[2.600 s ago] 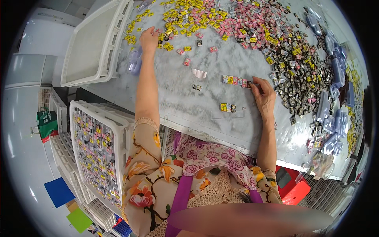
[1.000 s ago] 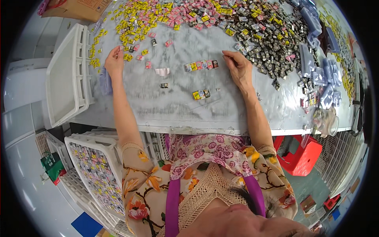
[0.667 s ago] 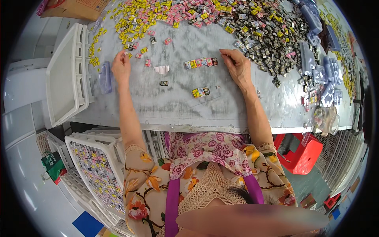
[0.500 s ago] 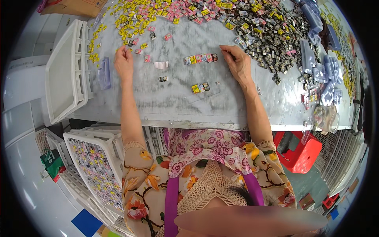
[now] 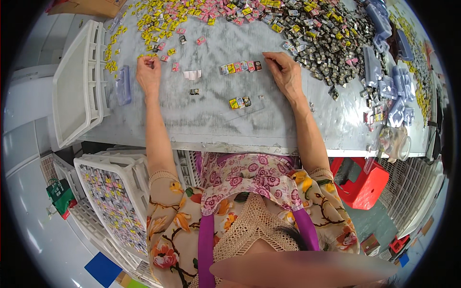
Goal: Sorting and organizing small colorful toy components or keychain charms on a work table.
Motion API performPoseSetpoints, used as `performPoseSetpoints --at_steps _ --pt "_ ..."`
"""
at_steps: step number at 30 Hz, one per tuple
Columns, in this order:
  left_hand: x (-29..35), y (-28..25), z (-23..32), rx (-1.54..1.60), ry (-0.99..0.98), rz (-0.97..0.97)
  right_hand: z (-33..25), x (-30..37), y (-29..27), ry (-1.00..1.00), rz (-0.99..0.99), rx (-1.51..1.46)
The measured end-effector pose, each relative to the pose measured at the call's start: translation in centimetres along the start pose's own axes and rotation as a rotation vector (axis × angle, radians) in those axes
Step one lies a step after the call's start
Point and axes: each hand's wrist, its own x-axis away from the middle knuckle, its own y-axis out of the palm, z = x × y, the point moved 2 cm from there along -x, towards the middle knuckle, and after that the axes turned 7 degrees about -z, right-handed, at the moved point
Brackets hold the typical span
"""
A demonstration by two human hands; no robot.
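My left hand rests on the table at the left, fingers bent and drawn together beside a few small yellow packets. What its fingertips hold, if anything, is too small to make out. To the right, my right hand lies with bent fingers loosely apart and nothing visible in them. Just left of it is a short row of small packets in white, yellow, pink and black. A smaller group of packets, yellow, white and black, sits nearer me. A single black packet and a whitish paper scrap lie between my hands.
Heaps of yellow and pink packets and black packets cover the table's far side. Clear plastic trays are piled at the right, another tray at the left. A white crate stands by the left edge; below are a filled crate and red stool.
The whole view has shifted slightly, so the table's things appear a little further left. My left fingertips have moved slightly at the yellow packets; my right hand stays by the row's end.
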Motion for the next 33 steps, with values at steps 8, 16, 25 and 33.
performPoseSetpoints --at_steps 8,16,25,33 --pt "0.2 0.2 0.2 0.036 -0.013 0.044 -0.1 0.1 -0.1 -0.017 0.074 -0.007" --pt "0.4 0.2 1.0 -0.123 0.168 0.004 -0.3 0.1 -1.1 -0.119 0.326 0.093" --pt "0.3 0.2 0.3 -0.186 0.273 0.073 0.4 -0.3 -6.3 0.018 0.646 0.148" --pt "0.2 0.4 0.5 -0.217 0.254 0.023 0.3 -0.6 -7.4 0.012 0.216 0.342"
